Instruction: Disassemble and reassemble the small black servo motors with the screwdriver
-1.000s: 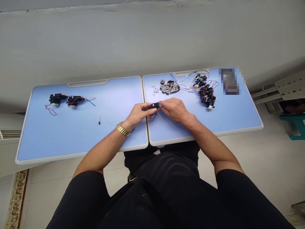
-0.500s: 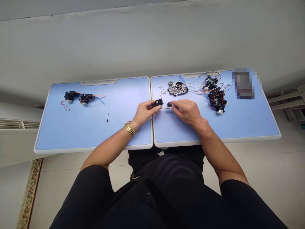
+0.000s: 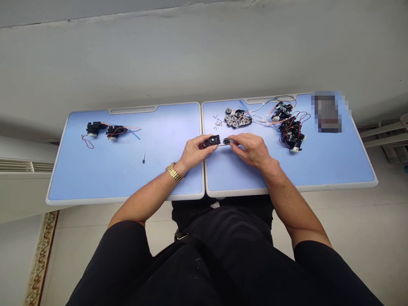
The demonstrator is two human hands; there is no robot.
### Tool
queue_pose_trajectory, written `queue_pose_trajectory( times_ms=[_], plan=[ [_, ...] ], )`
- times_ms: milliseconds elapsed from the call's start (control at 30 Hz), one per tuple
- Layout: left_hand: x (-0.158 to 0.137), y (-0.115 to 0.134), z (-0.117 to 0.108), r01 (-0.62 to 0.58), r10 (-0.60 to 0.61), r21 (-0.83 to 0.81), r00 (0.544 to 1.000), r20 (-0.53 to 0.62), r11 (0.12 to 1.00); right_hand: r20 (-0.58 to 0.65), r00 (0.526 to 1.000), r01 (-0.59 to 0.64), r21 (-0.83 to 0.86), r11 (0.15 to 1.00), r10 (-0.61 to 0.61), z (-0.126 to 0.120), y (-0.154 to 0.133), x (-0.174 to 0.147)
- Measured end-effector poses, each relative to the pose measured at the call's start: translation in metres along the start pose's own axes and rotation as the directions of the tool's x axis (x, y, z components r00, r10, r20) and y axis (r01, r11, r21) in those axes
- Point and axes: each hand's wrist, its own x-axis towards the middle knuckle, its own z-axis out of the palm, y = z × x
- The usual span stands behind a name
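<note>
My left hand [image 3: 195, 149], with a gold watch on its wrist, is closed around a black plastic housing [image 3: 214, 140]. A thin red wire hangs beneath the housing. Close by on the right, my right hand [image 3: 250, 148] pinches a small round black part [image 3: 226, 141] between thumb and fingertips. A thin metal rod [image 3: 223, 145], perhaps a screwdriver shaft, runs from the right fingers toward the housing; its far end is too small to make out. The two black pieces are held a little apart, above the right table near the seam.
Small screws [image 3: 218, 123] lie behind my hands, beside several round metal-faced parts [image 3: 231, 119]. Wired black assemblies [image 3: 290, 131] are piled at the right; two more [image 3: 116, 132] lie at the left. A small screwdriver [image 3: 143, 157] rests on the left table. A pixelated dark object [image 3: 327, 112] sits back right.
The black housing has turned in my left hand, showing more of its open face. The round part in my right hand has tilted slightly. Both hands stay nearly in place.
</note>
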Motion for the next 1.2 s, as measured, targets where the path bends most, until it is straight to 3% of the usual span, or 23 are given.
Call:
queue_pose_trajectory(
  times_ms=[200, 400, 567, 733, 933, 1200],
  plan=[
    [0.0, -0.007, 0.002, -0.195, 0.196, 0.197, 0.98, 0.013, 0.961, -0.075, 0.997, -0.006, 0.083, 0.997, 0.012, -0.009, 0.0, 0.0],
    [-0.002, -0.007, 0.002, -0.289, 0.28, 0.298, 0.957, 0.074, 0.91, -0.108, 0.994, 0.035, 0.216, 0.976, -0.012, -0.012, -0.011, 0.006],
    [-0.004, -0.003, 0.002, -0.325, 0.304, 0.32, 0.946, 0.115, 0.89, -0.009, 0.994, 0.106, 0.077, 0.991, -0.106, -0.006, -0.016, 0.007],
    [-0.005, -0.002, 0.003, -0.291, 0.263, 0.334, 0.956, 0.128, 0.896, 0.062, 0.992, 0.112, -0.026, 0.993, -0.111, -0.004, -0.018, 0.008],
    [-0.006, -0.002, 0.005, -0.282, 0.255, 0.343, 0.959, 0.122, 0.896, 0.163, 0.987, 0.017, -0.049, 0.999, -0.009, -0.009, -0.029, 0.008],
    [-0.008, -0.004, 0.007, -0.297, 0.27, 0.389, 0.955, 0.123, 0.872, 0.226, 0.968, -0.048, -0.256, 0.965, 0.108, -0.018, -0.057, 0.011]
  ],
)
